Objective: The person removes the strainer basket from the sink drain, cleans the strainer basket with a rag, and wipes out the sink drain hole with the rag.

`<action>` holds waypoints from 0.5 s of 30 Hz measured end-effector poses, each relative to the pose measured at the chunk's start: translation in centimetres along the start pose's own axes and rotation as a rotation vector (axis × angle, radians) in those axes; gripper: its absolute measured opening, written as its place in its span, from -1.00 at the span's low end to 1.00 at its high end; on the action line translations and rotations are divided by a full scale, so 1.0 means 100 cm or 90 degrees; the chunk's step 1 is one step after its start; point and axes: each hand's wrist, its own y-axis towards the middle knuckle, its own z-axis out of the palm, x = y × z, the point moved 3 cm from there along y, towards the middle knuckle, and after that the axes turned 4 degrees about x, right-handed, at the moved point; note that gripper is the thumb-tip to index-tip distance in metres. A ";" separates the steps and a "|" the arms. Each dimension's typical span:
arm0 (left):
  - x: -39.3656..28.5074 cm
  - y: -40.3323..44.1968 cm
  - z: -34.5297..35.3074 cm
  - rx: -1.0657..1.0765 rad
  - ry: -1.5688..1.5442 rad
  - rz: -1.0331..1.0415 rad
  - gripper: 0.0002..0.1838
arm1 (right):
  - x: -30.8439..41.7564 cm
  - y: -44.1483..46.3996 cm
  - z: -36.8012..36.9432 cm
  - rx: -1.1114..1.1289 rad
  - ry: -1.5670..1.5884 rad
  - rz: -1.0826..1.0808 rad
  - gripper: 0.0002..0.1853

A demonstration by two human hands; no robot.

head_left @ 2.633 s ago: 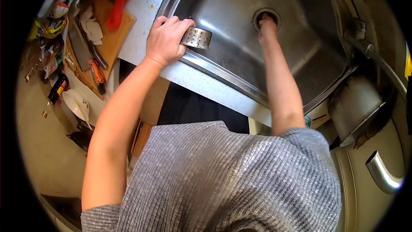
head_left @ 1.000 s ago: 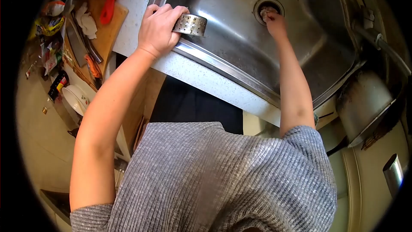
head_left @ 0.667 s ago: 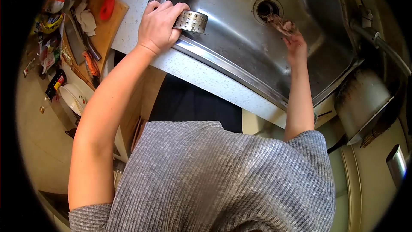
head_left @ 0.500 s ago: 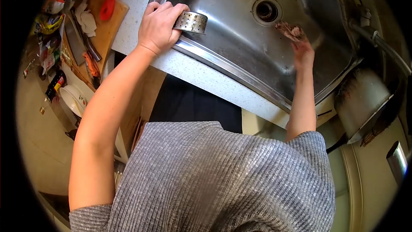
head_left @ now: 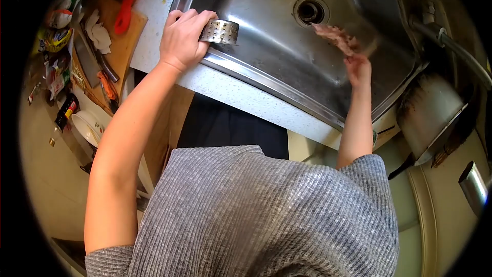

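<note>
My left hand rests at the sink's front left edge, fingers closed round a perforated metal drain basket. The basket is held sideways over the rim. Inside the steel sink, my right hand grips a limp, brownish-pink rag, whose kind is hard to make out. Its loose end hangs towards the round drain hole, which stands uncovered. Blur hides part of the right fingers.
Left of the sink lie a wooden cutting board, a cleaver, an orange-handled tool and a red-handled utensil. A pan hangs or stands at the right, below a grey hose. White bowls sit at lower left.
The rag has swung out longer and to the left, towards the drain, as my right hand moves slightly down. My left hand keeps the drain basket; the whole view has shifted a little.
</note>
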 end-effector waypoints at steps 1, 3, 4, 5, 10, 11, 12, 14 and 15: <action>0.000 0.001 0.001 -0.004 -0.004 0.005 -0.67 | -0.001 -0.004 -0.006 -0.182 -0.470 0.011 -0.57; 0.002 0.000 0.003 -0.012 -0.010 0.008 -0.66 | -0.004 -0.008 -0.008 -0.274 -0.465 -0.001 -0.63; 0.002 0.000 0.003 -0.009 -0.009 0.008 -0.66 | -0.007 -0.005 -0.014 -0.268 -0.450 -0.012 -0.65; 0.002 0.000 0.002 -0.005 -0.008 0.007 -0.66 | -0.011 -0.001 -0.023 -0.262 -0.435 -0.023 -0.68; 0.001 0.001 0.001 0.002 -0.009 0.006 -0.65 | -0.006 0.015 -0.031 -0.186 -0.334 0.111 -0.58; 0.001 0.001 0.001 -0.001 -0.008 0.008 -0.65 | -0.001 0.014 -0.018 -0.217 -0.325 0.131 -0.57; 0.000 0.000 0.001 -0.005 -0.006 0.009 -0.65 | 0.001 0.012 -0.009 -0.248 -0.316 0.151 -0.55; 0.001 0.001 0.001 -0.003 -0.001 0.010 -0.64 | -0.003 0.029 -0.016 -0.211 -0.361 0.165 -0.58; 0.001 0.000 0.001 -0.003 0.001 0.011 -0.64 | -0.004 0.033 -0.014 -0.193 -0.384 0.171 -0.59</action>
